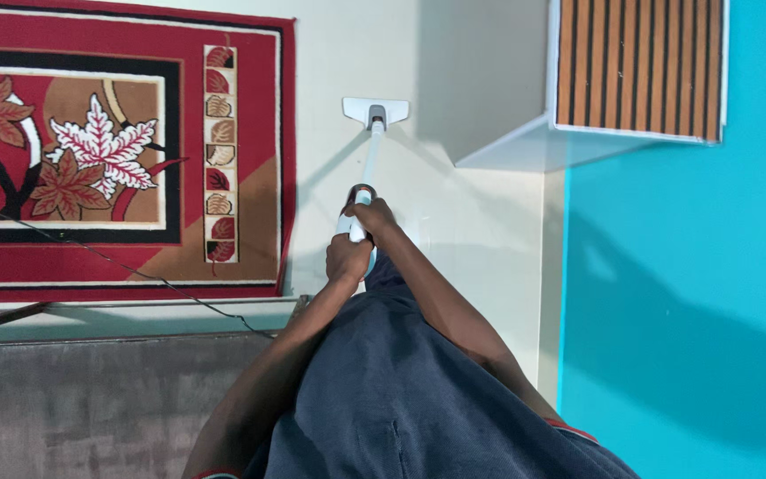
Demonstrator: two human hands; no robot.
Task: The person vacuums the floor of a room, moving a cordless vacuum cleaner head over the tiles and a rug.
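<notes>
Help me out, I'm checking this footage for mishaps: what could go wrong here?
1. The mop head rests on the pale floor close to the red patterned rug; a sideways stroke could catch the rug's edge.
2. A thin dark cable trails across the rug's lower part, so the mop might snag it.
3. The left hand and right hand both grip the top of the mop handle, and the white cabinet juts out nearby; a wide swing may knock it.

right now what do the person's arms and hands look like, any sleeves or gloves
Both arms are bare to the upper arm, with no gloves, watch or rings visible on the left hand or right hand. Short sleeves with a red edge show near the shoulders, over a dark blue-grey garment.
</notes>
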